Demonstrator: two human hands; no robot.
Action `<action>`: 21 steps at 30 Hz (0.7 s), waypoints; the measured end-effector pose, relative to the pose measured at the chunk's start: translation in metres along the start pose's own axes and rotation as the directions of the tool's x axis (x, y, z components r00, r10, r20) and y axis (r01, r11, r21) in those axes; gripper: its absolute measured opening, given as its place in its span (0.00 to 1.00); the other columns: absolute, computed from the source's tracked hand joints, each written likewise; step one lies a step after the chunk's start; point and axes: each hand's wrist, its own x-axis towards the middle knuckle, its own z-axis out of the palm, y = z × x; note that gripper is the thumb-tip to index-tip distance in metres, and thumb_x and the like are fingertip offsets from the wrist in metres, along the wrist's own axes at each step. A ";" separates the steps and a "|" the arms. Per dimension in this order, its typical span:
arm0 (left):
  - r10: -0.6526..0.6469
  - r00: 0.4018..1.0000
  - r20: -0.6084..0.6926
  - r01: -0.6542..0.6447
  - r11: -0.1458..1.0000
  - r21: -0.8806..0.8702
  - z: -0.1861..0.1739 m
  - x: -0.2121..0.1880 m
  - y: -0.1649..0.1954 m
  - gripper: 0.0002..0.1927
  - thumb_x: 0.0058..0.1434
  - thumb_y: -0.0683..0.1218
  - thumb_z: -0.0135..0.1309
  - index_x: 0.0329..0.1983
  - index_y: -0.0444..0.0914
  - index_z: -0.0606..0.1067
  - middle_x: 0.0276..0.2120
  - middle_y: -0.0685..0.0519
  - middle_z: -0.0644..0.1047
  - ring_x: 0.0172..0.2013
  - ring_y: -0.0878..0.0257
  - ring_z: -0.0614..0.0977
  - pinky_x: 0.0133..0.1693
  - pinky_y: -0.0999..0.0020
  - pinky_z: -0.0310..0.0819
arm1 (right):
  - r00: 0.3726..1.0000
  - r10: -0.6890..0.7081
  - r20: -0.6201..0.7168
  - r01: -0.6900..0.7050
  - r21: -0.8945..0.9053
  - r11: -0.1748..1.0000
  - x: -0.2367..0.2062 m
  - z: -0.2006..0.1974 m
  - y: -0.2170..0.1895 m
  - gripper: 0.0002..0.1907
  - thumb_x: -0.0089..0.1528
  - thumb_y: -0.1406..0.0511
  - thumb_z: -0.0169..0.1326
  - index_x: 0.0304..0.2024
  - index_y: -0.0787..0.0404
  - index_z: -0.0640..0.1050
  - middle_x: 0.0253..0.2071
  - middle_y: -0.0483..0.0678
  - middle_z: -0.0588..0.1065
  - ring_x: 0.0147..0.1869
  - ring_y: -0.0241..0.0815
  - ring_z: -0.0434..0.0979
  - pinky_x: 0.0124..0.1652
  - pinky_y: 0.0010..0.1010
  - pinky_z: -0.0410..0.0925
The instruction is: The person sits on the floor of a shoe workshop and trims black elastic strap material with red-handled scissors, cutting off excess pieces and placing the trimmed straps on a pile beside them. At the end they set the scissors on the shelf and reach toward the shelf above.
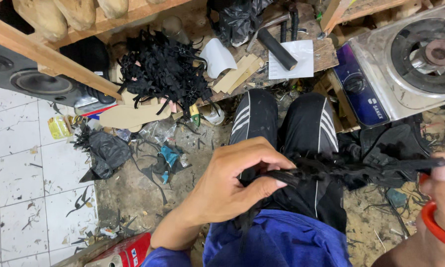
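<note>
My left hand (237, 180) pinches one end of a bundle of black straps (331, 170) stretched across my lap. My right hand (443, 195) at the right edge holds the other end of the bundle, along with something that has a red ring handle (433, 222), likely scissors; its blades are hidden. Below the straps are my knees in black trousers with white stripes (282, 123) and a blue garment (282, 242).
A heap of cut black strap pieces (163, 71) lies on a wooden board (326, 54) with beige insole shapes (133, 116), a white sheet and a black cylinder (277, 48). A single-burner gas stove (405, 59) stands at the upper right. Black scraps litter the dirt floor and white tiles (14, 173).
</note>
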 end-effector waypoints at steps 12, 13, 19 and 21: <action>-0.561 0.815 -0.143 0.530 0.822 -0.208 0.003 -0.030 -0.209 0.16 0.61 0.37 0.58 0.53 0.33 0.78 0.34 0.54 0.75 0.27 0.69 0.78 0.30 0.74 0.76 | 0.781 0.449 0.435 -0.462 -0.082 0.883 -0.040 0.106 0.043 0.11 0.58 0.64 0.61 0.38 0.61 0.73 0.22 0.45 0.72 0.23 0.34 0.72 0.26 0.26 0.66; -0.564 0.816 -0.129 0.535 0.820 -0.202 0.003 -0.035 -0.215 0.15 0.60 0.37 0.59 0.51 0.32 0.78 0.35 0.54 0.76 0.28 0.69 0.79 0.30 0.73 0.77 | 0.704 0.494 0.510 -0.541 -0.066 0.838 -0.054 0.109 0.049 0.11 0.59 0.63 0.61 0.36 0.62 0.73 0.21 0.45 0.71 0.22 0.34 0.70 0.25 0.26 0.64; -0.515 0.801 -0.306 0.447 0.854 -0.268 0.010 -0.046 -0.225 0.09 0.68 0.38 0.54 0.47 0.28 0.80 0.38 0.51 0.76 0.33 0.66 0.82 0.33 0.70 0.84 | 0.386 0.376 0.843 -0.827 0.135 0.546 -0.099 0.118 0.070 0.23 0.66 0.48 0.49 0.32 0.61 0.68 0.19 0.45 0.66 0.19 0.36 0.66 0.19 0.26 0.61; -0.551 0.763 -0.339 0.460 0.830 -0.315 0.012 -0.047 -0.226 0.09 0.68 0.38 0.52 0.47 0.29 0.79 0.37 0.51 0.77 0.33 0.66 0.83 0.33 0.70 0.84 | 0.290 0.349 0.891 -0.891 0.119 0.438 -0.099 0.121 0.070 0.30 0.67 0.42 0.40 0.33 0.62 0.69 0.19 0.46 0.67 0.18 0.37 0.68 0.17 0.26 0.61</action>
